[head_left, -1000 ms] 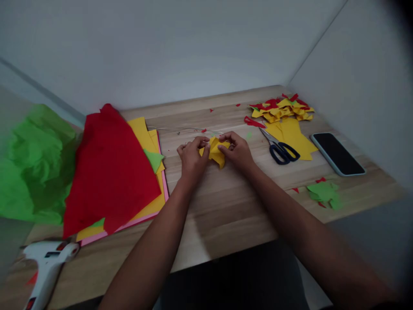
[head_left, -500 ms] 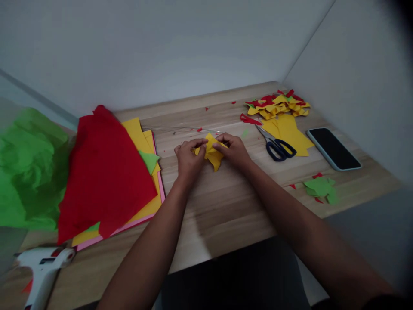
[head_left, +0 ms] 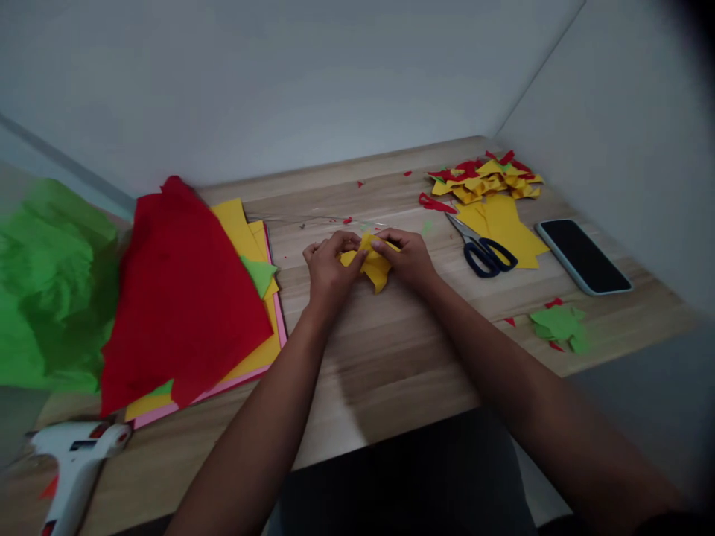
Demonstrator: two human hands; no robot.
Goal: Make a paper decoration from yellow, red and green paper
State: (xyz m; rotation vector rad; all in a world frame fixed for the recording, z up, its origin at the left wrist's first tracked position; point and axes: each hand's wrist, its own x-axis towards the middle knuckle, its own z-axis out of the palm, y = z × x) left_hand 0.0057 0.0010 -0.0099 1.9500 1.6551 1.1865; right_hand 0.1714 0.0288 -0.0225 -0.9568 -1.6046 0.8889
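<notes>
Between my two hands is a small yellow paper cutout [head_left: 375, 269] with curled, petal-like points, held just over the middle of the table. My left hand [head_left: 332, 269] pinches its left side between thumb and fingers. On the other side, my right hand [head_left: 409, 257] is closed on the upper right part, thumb on top. The fingertips cover some of the paper. Thin wires [head_left: 313, 219] lie on the table just beyond my hands. To the right rest scissors [head_left: 481, 249] with dark blue handles, partly over flat yellow paper pieces [head_left: 509, 229].
A heap of yellow and red cutouts [head_left: 485, 179] lies at the back right, a phone [head_left: 585, 257] and green scraps [head_left: 558, 324] nearer. At left are red crepe paper [head_left: 184, 305] over coloured sheets, crumpled green paper [head_left: 56, 290] and a white glue gun [head_left: 78, 454].
My left thumb and fingers have shifted slightly on the yellow cutout, which has turned a little. My head view has moved slightly. Both hands keep their hold.
</notes>
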